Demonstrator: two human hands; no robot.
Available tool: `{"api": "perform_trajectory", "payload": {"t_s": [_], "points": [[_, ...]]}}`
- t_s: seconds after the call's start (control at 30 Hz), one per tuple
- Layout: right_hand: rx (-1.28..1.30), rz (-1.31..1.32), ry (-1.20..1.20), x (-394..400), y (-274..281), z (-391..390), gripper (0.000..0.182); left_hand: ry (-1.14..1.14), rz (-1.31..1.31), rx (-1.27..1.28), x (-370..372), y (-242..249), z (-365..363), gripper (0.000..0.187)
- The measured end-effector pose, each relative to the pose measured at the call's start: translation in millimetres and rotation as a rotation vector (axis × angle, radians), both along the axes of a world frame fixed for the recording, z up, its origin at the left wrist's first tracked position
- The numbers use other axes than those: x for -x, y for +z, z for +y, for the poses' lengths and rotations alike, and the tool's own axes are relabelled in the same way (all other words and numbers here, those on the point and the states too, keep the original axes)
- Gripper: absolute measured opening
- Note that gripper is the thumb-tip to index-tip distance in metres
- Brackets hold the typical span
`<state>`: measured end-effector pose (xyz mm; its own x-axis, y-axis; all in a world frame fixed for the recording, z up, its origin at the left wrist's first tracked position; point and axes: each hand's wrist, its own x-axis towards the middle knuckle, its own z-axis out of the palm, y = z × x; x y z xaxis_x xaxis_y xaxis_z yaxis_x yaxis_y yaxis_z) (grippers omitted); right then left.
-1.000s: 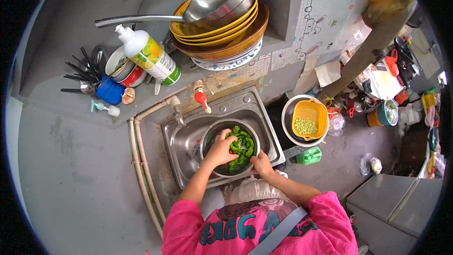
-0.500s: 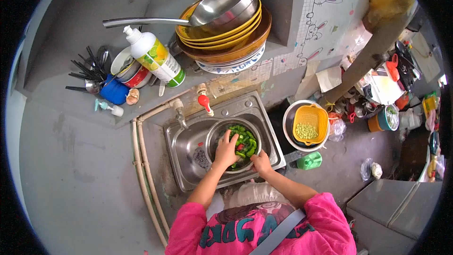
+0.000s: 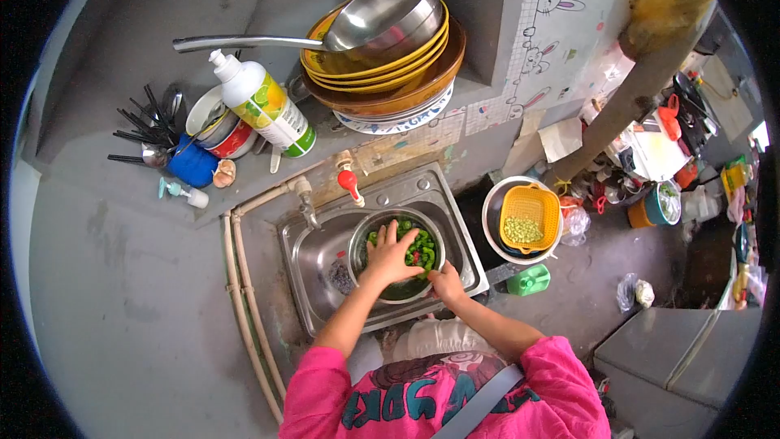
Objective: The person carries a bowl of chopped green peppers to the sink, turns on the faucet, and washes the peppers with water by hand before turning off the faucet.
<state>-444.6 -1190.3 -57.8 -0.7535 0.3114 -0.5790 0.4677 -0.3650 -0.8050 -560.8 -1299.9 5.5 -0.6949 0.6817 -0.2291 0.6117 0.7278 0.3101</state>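
A round metal bowl point(image 3: 358, 237) sits in the stainless steel sink point(image 3: 312, 250), holding green peppers point(image 3: 424, 245) with a few red pieces among them. My left hand point(image 3: 391, 258) reaches over the bowl with its fingers spread, resting on the peppers and covering part of them. At the bowl's near right rim, my right hand point(image 3: 446, 283) is closed on the edge. Dark bits and a small red scrap point(image 3: 340, 254) lie in the basin left of the bowl.
Behind the sink are a metal tap point(image 3: 306, 202) and a red-handled tap point(image 3: 348, 182). A detergent bottle point(image 3: 264, 104) and stacked plates point(image 3: 382, 73) under a pan point(image 3: 382, 12) stand on the ledge. At right, a yellow basket point(image 3: 532, 205) of pale green beans rests in a basin, near a green jug point(image 3: 529, 280).
My left hand has spread its fingers wider across the peppers. My right hand keeps its place at the bowl's rim. The whole view has shifted slightly.
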Motion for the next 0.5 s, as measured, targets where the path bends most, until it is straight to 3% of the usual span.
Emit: {"api": "perform_trajectory", "payload": {"t_s": [0.07, 0.2, 0.3, 0.43, 0.5], "points": [[-0.050, -0.004, 0.022, 1.0, -2.3, -0.6, 0.023, 0.047, 0.112, 0.063, -13.1, -17.0, 8.6, 0.092], [-0.132, -0.032, 0.059, -1.0, -17.3, -1.2, 0.027, 0.126, -0.027, 0.172, -12.3, -16.3, 15.2, 0.087], [-0.029, -0.070, 0.057, -6.0, -28.7, -6.9, 0.027, -0.063, -0.149, 0.311, -3.8, -19.1, 8.0, 0.086], [-0.058, -0.051, 0.080, -7.3, -16.4, -3.4, 0.026, -0.181, -0.024, 0.168, 6.0, -7.2, -15.8, 0.067], [-0.093, -0.045, 0.081, -5.0, -12.5, 2.9, 0.025, -0.086, -0.218, -0.258, 14.6, 1.3, -32.4, 0.060]]}}
